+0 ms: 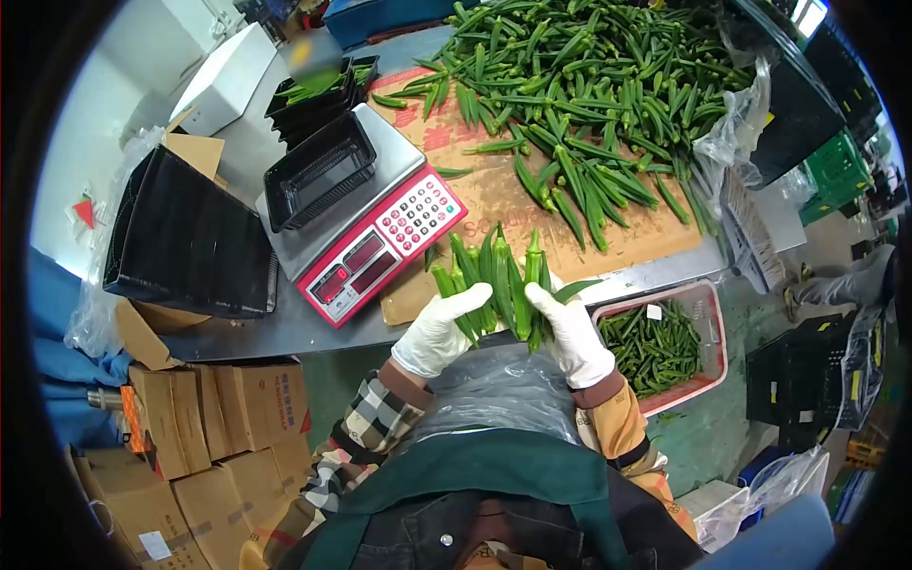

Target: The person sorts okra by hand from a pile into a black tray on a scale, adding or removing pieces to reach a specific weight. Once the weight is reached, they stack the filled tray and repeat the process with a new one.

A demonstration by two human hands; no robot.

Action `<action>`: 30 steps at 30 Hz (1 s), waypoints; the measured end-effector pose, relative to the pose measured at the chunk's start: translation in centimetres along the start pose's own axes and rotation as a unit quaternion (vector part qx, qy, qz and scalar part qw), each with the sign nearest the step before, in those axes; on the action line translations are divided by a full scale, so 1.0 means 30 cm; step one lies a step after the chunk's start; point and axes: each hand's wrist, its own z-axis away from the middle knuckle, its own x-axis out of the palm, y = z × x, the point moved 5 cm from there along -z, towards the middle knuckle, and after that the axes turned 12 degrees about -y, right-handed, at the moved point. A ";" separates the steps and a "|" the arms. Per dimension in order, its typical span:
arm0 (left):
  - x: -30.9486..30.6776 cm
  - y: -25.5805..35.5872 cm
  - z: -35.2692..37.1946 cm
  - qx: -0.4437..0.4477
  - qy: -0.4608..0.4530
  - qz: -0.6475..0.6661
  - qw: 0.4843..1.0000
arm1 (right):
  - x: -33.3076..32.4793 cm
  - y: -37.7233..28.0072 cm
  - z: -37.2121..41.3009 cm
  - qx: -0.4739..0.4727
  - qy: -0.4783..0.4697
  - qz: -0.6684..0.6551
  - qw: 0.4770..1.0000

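Observation:
Between my two white-gloved hands is a bunch of okra (502,285), its pods side by side and roughly upright. My left hand (439,328) grips the bunch from the left, thumb laid across the pods. From the right my right hand (575,332) grips it the same way; the fingers behind the pods are hidden. Beyond my hands a big heap of loose okra (589,85) covers a flattened cardboard sheet (446,204). To the left stands a red and silver weighing scale (380,242) with a black plastic tray (321,173) on its plate.
Stacked black trays (309,100), the top one holding okra, stand behind the scale. A tall black stack (185,233) is at the left edge. Below the table's right side sits a crate (711,332) of okra. Cardboard boxes (228,408) are piled lower left. A person's leg (845,290) shows at right.

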 end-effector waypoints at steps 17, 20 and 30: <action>0.097 0.430 0.059 0.061 0.056 -0.373 0.924 | 0.359 -0.004 -0.283 0.042 -0.064 -0.019 0.997; 0.202 0.683 0.108 0.087 0.039 -0.466 0.880 | 0.592 -0.039 -0.452 -0.010 -0.139 -0.071 0.988; -0.185 1.086 0.001 0.003 0.132 -0.524 0.842 | 0.783 -0.117 -0.646 0.037 -0.161 0.054 0.985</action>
